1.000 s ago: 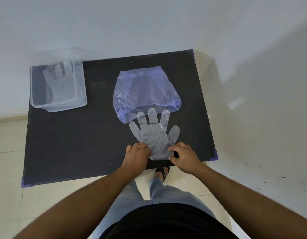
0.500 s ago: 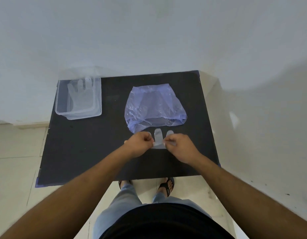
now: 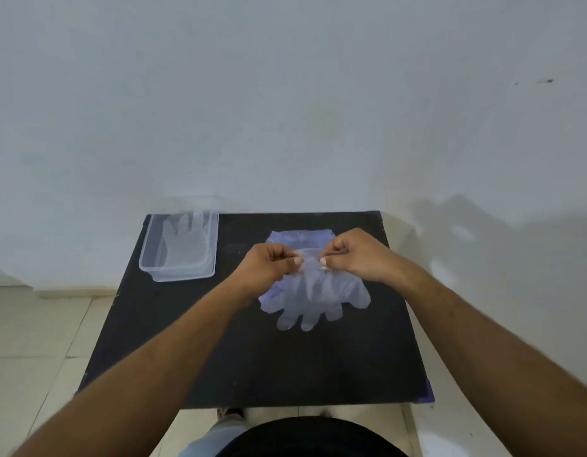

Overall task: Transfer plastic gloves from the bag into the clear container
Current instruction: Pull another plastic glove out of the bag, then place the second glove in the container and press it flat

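Both hands are raised above the dark tabletop point(image 3: 173, 341), each pinching the cuff edge of one clear plastic glove point(image 3: 318, 291) between thumb and curled fingers. Left hand point(image 3: 269, 263) grips the cuff's left side, right hand point(image 3: 354, 255) its right side, so the glove hangs between them with its fingers pointing down toward the person. The glove's lower part is seen against the tabletop; whether it touches the surface cannot be told. Behind the glove and partly hidden by both hands lies the purple-tinted plastic bag point(image 3: 298, 237), flat on the tabletop near its far edge. Well to the left, in the far left corner, stands the clear container point(image 3: 153, 258). Another clear glove point(image 3: 186, 239) lies inside it, fingers pointing toward the wall point(image 3: 285, 110). Pale floor tiles point(image 3: 38, 324) show to the left of the tabletop.
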